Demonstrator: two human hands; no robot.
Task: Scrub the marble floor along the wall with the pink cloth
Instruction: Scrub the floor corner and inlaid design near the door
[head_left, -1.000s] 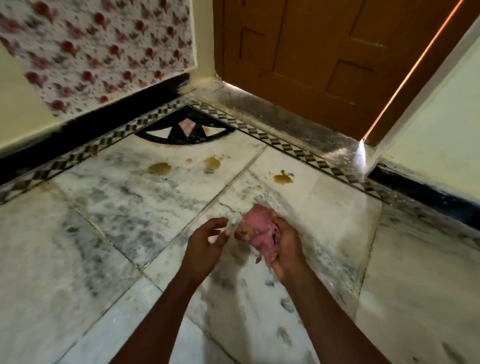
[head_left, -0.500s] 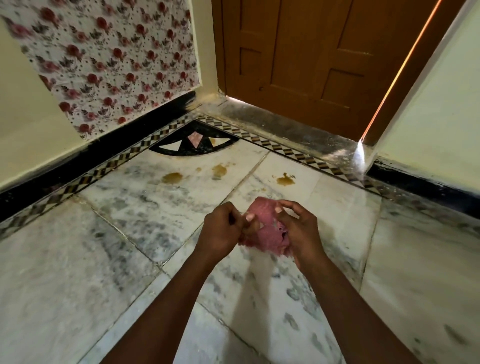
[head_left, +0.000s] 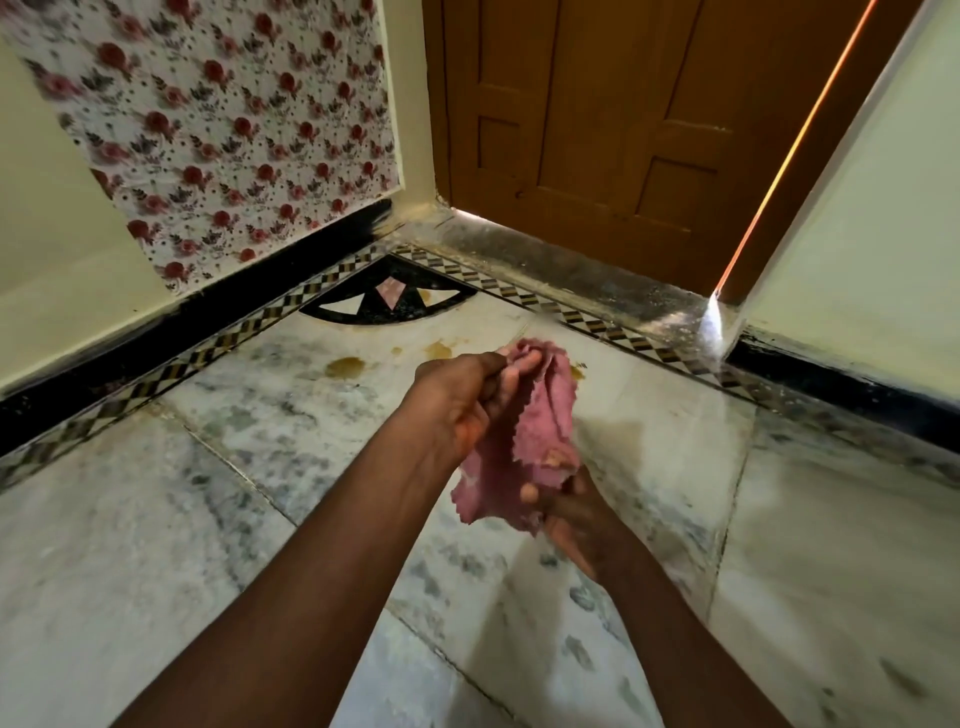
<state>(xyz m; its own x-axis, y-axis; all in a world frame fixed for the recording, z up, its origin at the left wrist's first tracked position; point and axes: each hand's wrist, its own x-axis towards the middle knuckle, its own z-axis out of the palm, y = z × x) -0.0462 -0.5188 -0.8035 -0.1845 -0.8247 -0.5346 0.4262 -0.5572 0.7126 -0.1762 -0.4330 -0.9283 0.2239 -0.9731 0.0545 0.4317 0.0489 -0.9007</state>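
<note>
Both hands grip pink cloth (head_left: 524, 441) above floor — left hand (head_left: 462, 400) pinches top, right hand (head_left: 576, 519) bottom; yellow stains (head_left: 345, 367) beyond.

Pink cloth (head_left: 524, 441); grey-veined white marble floor (head_left: 156, 545); red-rose floral wallpaper (head_left: 234, 130); brown door (head_left: 597, 130).

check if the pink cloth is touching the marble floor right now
Apart. The head view shows the pink cloth held up between the left hand and right hand, above the marble floor.
</note>
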